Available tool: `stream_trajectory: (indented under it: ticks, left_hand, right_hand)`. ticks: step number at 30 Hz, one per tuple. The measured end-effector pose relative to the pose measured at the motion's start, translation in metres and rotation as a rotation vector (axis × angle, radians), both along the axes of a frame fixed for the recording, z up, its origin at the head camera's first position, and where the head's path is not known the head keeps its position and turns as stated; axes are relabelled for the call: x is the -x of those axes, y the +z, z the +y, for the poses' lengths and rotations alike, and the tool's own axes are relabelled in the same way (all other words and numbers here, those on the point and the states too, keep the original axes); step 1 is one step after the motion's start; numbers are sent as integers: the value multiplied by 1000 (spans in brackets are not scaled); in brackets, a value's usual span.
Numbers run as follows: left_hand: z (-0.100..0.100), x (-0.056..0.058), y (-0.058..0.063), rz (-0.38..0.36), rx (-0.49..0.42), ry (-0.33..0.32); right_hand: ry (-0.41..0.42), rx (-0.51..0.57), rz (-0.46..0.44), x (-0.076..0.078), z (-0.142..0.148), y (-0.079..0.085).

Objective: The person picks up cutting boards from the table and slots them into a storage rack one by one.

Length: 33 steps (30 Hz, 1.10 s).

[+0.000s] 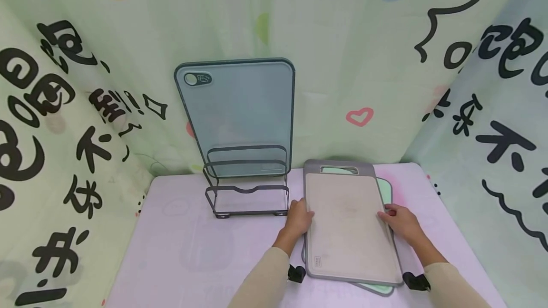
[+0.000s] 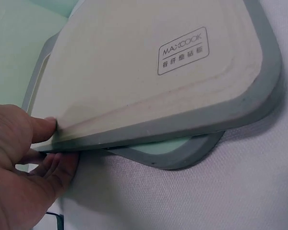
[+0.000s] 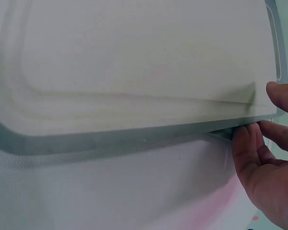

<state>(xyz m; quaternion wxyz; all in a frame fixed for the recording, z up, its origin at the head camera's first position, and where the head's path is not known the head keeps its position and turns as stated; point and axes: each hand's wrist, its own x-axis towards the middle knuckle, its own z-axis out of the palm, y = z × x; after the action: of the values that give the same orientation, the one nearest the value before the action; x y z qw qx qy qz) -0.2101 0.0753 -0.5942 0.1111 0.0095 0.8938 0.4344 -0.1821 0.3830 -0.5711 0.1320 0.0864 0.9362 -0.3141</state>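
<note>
A beige cutting board with a grey rim and a handle slot lies over a green cutting board at the right of the table. My left hand pinches its left edge, thumb on top and fingers beneath, as the left wrist view shows. On the opposite edge, my right hand grips the same way, its fingers curled under the rim in the right wrist view. The beige board's near end is raised off the table in the left wrist view. Most of the green board is hidden below it.
Left of the boards stands a black wire rack holding an upright blue-grey cutting board in its rear slot. The pinkish table ends against a printed curtain at the back and sides.
</note>
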Motion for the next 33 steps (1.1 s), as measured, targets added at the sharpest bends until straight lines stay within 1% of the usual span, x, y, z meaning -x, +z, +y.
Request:
stream_trajectory:
  ticks: [3, 8, 11, 18, 33]
  left_hand:
    - [-1, 2, 0, 10, 2, 4]
    - [-1, 2, -1, 17, 5, 9]
    - [-1, 2, -1, 16, 7, 8]
    - [0, 0, -1, -1, -19, 6]
    - [-2, -2, -5, 43, -50, 4]
  right_hand:
    - [-6, 0, 26, 2, -2, -1]
    - [-28, 3, 74, 1, -4, -3]
    - [-46, 0, 86, 1, -4, -4]
    - [-75, 6, 81, 0, -3, -5]
    - [-117, 47, 62, 0, 5, -11]
